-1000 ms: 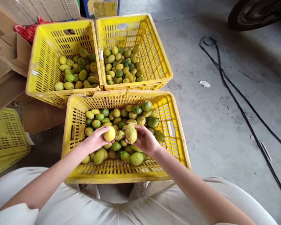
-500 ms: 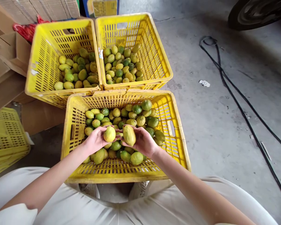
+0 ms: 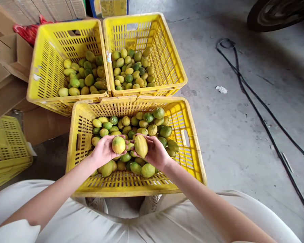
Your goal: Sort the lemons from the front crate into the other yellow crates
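Over the near yellow crate [image 3: 131, 193], my left hand [image 3: 103, 152] cups a round yellow-green lemon [image 3: 118, 145] in its palm and fingers. Close beside it, my right hand [image 3: 157, 153] holds a longer yellow lemon [image 3: 141, 146], its surface mottled. The two held lemons are apart by a small gap. Beneath and around both hands lie many more lemons, some green like this one [image 3: 148, 170], some yellow. My hands hide part of that layer.
Two more yellow crates, a left one [image 3: 44, 64] and a right one [image 3: 167, 57], stand behind, each holding lemons. Cardboard boxes [image 3: 7, 87] and another yellow crate [image 3: 8, 145] are at left. A black cable [image 3: 264, 125] crosses the concrete floor at right, below a wheel [image 3: 273, 17].
Both lemons have turned slightly in my hands, the left one now showing a greener patch on top. My hands remain in nearly the same place above the crate.
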`<state>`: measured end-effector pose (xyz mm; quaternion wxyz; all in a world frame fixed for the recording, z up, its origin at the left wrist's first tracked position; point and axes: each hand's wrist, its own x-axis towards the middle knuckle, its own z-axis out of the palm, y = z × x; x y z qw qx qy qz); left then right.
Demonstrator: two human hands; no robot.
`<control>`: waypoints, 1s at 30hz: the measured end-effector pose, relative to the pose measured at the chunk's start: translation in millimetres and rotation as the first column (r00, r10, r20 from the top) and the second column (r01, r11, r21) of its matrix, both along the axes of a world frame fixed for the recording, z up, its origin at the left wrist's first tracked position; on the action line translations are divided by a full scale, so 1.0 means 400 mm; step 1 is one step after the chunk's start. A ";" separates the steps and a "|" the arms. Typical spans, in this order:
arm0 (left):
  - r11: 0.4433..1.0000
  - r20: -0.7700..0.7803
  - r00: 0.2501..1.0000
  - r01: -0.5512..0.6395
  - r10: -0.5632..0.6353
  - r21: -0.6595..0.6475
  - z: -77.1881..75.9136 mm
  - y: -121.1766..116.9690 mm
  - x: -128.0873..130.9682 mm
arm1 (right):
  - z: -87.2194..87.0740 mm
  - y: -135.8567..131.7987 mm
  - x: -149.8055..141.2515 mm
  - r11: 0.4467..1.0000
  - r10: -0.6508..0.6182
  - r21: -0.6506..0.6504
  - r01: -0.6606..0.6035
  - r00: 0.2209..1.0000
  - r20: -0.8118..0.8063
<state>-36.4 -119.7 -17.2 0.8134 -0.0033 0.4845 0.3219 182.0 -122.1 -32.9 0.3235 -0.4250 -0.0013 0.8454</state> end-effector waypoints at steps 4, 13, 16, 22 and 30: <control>1.000 0.004 1.000 -0.012 0.012 0.002 -0.005 -0.001 0.003 | -0.002 0.000 -0.001 0.998 -0.047 -0.032 0.046 0.999 -0.013; 0.995 0.002 0.998 0.070 -0.070 0.066 0.001 -0.008 0.001 | -0.007 -0.007 -0.001 1.000 -0.025 0.015 0.024 0.999 0.038; 0.999 -0.004 1.000 0.027 -0.027 0.040 0.006 -0.003 0.007 | -0.006 -0.001 0.002 1.000 -0.011 -0.021 0.012 0.999 0.030; 0.996 -0.044 0.999 0.026 -0.022 0.088 -0.009 -0.007 0.011 | -0.006 0.001 0.003 0.994 -0.085 -0.078 0.081 0.995 -0.060; 0.992 -0.082 0.993 0.089 -0.082 0.090 -0.006 -0.009 0.004 | 0.006 -0.006 0.001 0.999 0.027 0.031 -0.029 0.998 0.050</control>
